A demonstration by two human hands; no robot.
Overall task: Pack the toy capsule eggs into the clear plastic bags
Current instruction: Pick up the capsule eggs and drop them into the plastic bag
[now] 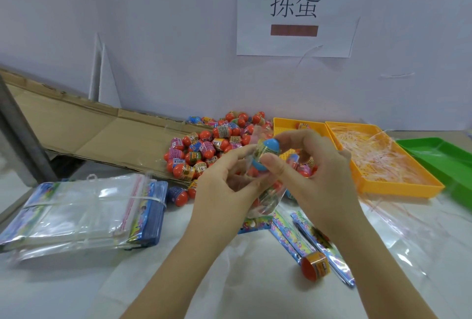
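Note:
A blue capsule egg (pixel 268 151) with a printed band sits at the mouth of a clear plastic bag (pixel 265 201) that holds several orange eggs. My right hand (pixel 314 175) pinches the blue egg between thumb and fingers. My left hand (pixel 224 186) grips the bag's side and holds it upright above the table. Behind the hands lies a heap of orange eggs (pixel 204 150). One loose orange egg (pixel 314 266) lies on the table at the front right.
A banded stack of clear bags (pixel 84 209) lies at the left. Flattened cardboard (pixel 84 127) leans at the back left. Two orange trays (pixel 398 183), one with pink strips, and a green tray (pixel 444 155) stand at the right. Colourful header cards (pixel 306 232) lie under my right arm.

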